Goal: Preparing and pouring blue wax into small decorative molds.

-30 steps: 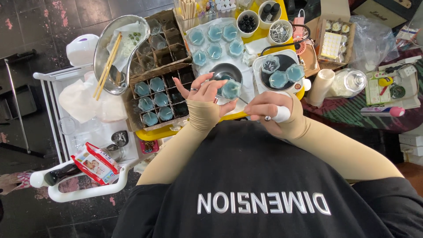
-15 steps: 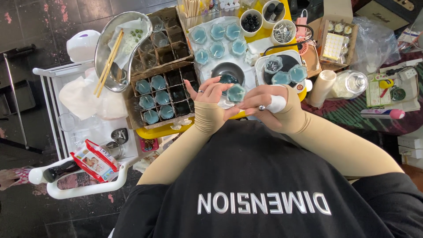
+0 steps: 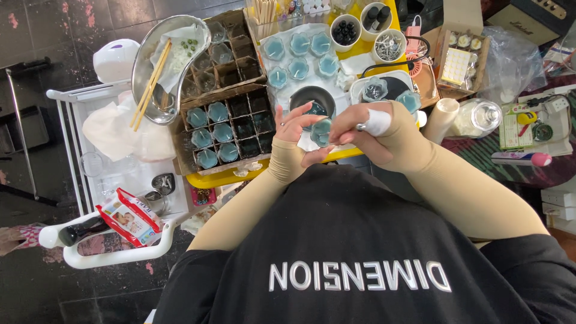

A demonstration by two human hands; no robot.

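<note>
Currently: one small teal flower-shaped cup (image 3: 321, 131), held between both hands just above the near edge of the yellow tray (image 3: 234, 177). Left hand (image 3: 295, 129) cradles it, fingers partly spread; right hand (image 3: 367, 129), bandaged finger, closes its fingertips on the rim. Done, by the look: six teal cups slotted in the left cardboard divider box (image 3: 231, 127), six more on the white sheet (image 3: 282, 96) farther back. Remaining: many divider cells open, the dark bowl (image 3: 312, 99) not empty.

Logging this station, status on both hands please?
Left hand and right hand together hold one small teal flower-shaped cup over the yellow tray. Dark bowl just beyond. Nothing blocking.
</note>
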